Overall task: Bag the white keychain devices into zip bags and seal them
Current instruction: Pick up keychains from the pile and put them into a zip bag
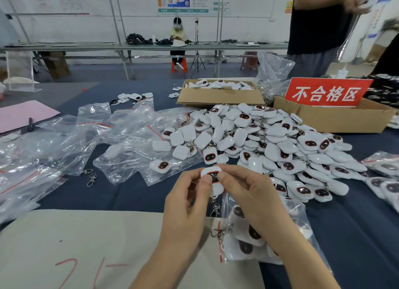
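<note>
Ok —
white keychain device: held above desk, just in front of loose pile
left hand: grip pinching it, thumb on its face
right hand: grip pinching its other side, thumb on face
zip bag: part-filled, lies under right wrist
empty bags: spread across desk, left

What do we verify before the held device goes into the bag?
1. Grip on device, pinched by left hand and right hand: ok.
2. Its clasp hangs free: ok.
3. Part-filled zip bag lies below the right hand: ok.
4. Bag mouth open: cannot tell.
5. Room left in bag: cannot tell.
</note>
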Available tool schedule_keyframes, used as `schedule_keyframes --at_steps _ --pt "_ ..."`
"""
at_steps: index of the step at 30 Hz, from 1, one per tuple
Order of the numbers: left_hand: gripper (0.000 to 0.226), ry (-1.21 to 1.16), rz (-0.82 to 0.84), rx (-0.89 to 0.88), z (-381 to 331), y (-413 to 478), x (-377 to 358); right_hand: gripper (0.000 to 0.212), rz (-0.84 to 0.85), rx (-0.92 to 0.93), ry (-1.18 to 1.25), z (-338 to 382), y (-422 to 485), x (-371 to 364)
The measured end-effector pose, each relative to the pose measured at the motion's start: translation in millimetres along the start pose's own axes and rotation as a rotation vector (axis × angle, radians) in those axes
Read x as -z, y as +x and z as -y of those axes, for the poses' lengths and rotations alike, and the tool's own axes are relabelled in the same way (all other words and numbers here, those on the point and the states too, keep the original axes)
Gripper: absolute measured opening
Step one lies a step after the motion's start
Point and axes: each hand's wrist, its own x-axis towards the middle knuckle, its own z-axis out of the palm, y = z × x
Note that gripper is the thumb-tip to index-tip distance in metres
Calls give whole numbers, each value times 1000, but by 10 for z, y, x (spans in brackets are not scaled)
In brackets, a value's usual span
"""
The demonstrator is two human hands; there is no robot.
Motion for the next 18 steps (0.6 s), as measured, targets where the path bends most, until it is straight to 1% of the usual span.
schedule_keyframes --at_steps 2,5,11,18 --pt "14 -12 35 12 -2 -4 -6 25 -10 -2 17 -9 3 9" --pt "23 -44 103 39 -5 -15 -16 24 -14 -20 48 -15 10 18" --pt "28 -45 109 26 -8 14 11 20 -10 -26 64 -14 5 28" --pt "27 -47 115 22 -12 33 18 20 -18 -50 57 -23 15 30"
